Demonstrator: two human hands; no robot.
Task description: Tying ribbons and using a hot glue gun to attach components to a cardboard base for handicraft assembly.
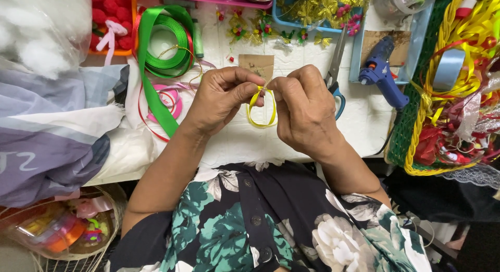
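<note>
A view from above of a person seated at a white tabletop [234,142] crowded with craft supplies. Both hands are raised just above the middle of the tabletop, fingertips meeting. Between them is a narrow yellow satin ribbon folded into a loop [261,109]. The left hand [221,97] pinches the top of the loop between thumb and forefinger from the left side. The right hand [304,110] pinches the same spot from the right, its other fingers curled in. The two pinch points touch, so neither hand is nearer than the other; the ribbon lies exactly between them.

The loop hangs downward from the pinch, toward the person's body, its long axis running from the fingertips down toward the lap. The bottom of the loop hangs free, touching neither hand.

To the left of the left hand lie a coil of wide green ribbon [164,43] and thin pink ribbon [169,100]. Just beyond the right hand lie scissors with blue handles [336,74], and further right a blue glue gun [383,71]. A green and yellow basket of mixed ribbons [411,121] stands at the far right.
</note>
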